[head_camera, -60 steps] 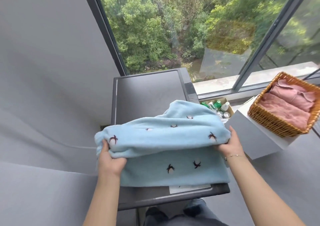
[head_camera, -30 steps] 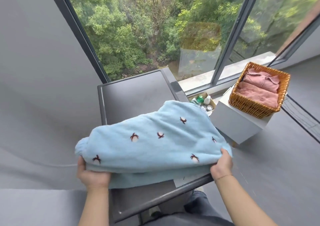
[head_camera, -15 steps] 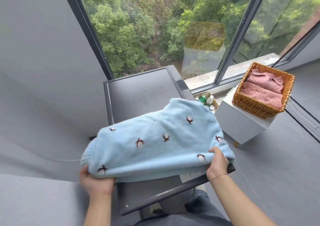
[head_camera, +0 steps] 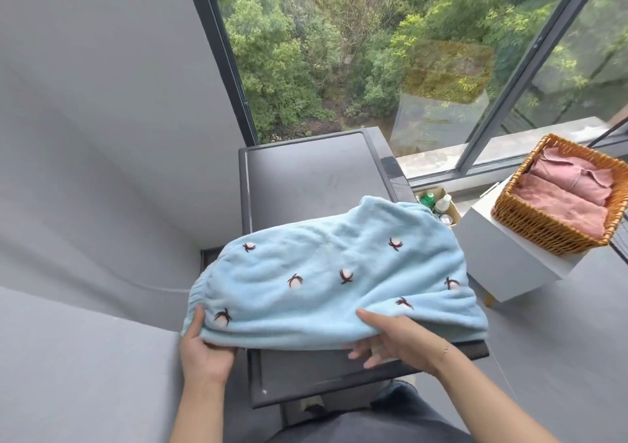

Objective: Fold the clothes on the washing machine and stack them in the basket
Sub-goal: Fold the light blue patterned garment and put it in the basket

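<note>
Folded light-blue fleece garment with small dark embroidered motifs lying on the dark grey washing machine top, held at its near edge by both hands.

The left hand grips the garment's near left corner, thumb on top and fingers curled beneath the fold. The right hand is at the near right edge with its thumb lying on the fleece and its fingers spread loosely below the hem; it is open rather than clenched. To the right, well apart from the machine, a woven wicker basket sits on a white box-shaped stand and holds folded dusty-pink clothes. A small cardboard box of bottles stands between machine and stand.
</note>
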A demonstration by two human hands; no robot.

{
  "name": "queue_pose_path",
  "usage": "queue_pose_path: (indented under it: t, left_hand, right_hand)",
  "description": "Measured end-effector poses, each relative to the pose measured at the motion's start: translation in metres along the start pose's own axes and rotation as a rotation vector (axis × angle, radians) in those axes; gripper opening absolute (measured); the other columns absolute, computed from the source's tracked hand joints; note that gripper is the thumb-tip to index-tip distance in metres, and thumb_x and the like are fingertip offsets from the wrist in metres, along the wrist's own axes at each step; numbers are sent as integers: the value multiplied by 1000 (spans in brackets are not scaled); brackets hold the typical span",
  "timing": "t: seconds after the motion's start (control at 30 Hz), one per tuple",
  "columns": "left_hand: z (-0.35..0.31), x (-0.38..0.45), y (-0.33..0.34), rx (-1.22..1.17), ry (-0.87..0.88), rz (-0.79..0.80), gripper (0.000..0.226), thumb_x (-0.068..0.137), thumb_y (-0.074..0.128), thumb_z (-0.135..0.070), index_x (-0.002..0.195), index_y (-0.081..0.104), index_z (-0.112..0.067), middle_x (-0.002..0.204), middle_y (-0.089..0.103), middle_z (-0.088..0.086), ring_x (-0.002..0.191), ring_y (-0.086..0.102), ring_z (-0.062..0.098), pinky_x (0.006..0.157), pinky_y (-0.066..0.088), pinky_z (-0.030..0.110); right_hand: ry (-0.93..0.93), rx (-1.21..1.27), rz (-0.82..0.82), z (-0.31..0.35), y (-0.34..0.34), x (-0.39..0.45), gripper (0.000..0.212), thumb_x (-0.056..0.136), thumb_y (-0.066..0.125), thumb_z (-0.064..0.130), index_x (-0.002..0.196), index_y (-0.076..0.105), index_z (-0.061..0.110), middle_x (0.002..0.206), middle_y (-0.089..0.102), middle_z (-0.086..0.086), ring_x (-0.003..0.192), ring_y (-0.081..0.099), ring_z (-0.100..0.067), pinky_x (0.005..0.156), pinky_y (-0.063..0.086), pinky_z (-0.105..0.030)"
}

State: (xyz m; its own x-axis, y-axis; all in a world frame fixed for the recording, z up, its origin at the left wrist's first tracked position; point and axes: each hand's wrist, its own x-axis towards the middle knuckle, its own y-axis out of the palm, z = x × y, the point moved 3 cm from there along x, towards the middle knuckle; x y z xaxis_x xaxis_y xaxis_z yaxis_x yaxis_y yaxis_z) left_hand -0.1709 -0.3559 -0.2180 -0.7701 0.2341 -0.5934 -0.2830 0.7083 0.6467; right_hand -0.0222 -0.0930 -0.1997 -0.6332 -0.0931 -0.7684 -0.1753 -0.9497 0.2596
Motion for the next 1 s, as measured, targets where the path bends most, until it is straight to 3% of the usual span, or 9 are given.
queue_pose_path:
  t: [0.13,0.2,0.3,0.33,0.4,0.53,0.63,0.83,1.0]
  left_hand:
    - [-7,10,-23,-28,34,145,68,95,37,-53,150,21,-17,155,24,14,143,24,32,115,20,54]
    - [-9,1,-13,12,-15,100,88,71,65,-56,144,40,-15,148,39,17,136,39,37,111,28,53]
    - [-18,1,1,179,41,-31,38,84,60,-31,111,63,-5,98,74,11,100,64,32,86,50,38]
    - [-24,5,3,355,91,-99,20,93,49,-17,93,61,-2,74,74,6,82,65,27,70,54,28]
    - [-42,19,3,627,121,-282,30,93,39,-4,65,50,-3,46,58,4,49,57,20,44,45,17]
    - [-68,32,16,868,-54,-375,45,85,51,-49,62,51,-10,56,49,7,48,44,21,48,33,26]
    - [-68,36,39,1064,-163,-282,72,83,43,-74,48,54,-12,48,52,6,35,48,17,41,35,17]
    - [-55,54,72,802,-383,-147,55,90,54,-51,110,70,-2,110,69,21,95,70,34,84,52,43]
    - [-60,80,65,766,-225,-160,38,80,71,-19,115,64,-5,93,71,16,79,70,26,73,57,36]
  right_hand:
    - [393,-635,238,3,-9,-8,84,87,27,76,87,67,3,93,72,-22,66,67,-25,54,55,-27]
    - [412,-776,293,19,-6,-10,84,85,29,78,84,68,3,77,72,-13,60,67,-23,51,54,-25]
    - [142,-817,143,53,1,-7,61,95,40,55,67,66,8,61,68,-9,45,59,-19,43,46,-21]
    - [-2,-807,20,65,0,-2,54,96,44,45,62,64,9,56,65,-6,43,55,-18,42,43,-21]
    - [-320,-796,-264,86,-6,14,40,94,49,30,61,60,9,54,62,3,48,53,-16,46,43,-25]
    - [-823,-984,-528,88,-4,56,13,86,53,24,83,62,16,88,58,9,90,51,-11,76,39,-26]
    - [-940,-1241,-557,57,5,82,31,82,48,33,108,63,24,125,58,3,119,51,-18,102,29,-31]
    - [-888,-1447,-546,48,8,93,52,88,42,35,139,48,27,151,39,4,142,32,-17,115,18,-43]
    - [-886,-1449,-522,47,8,96,55,88,44,34,143,44,29,153,35,6,143,29,-16,116,18,-43]
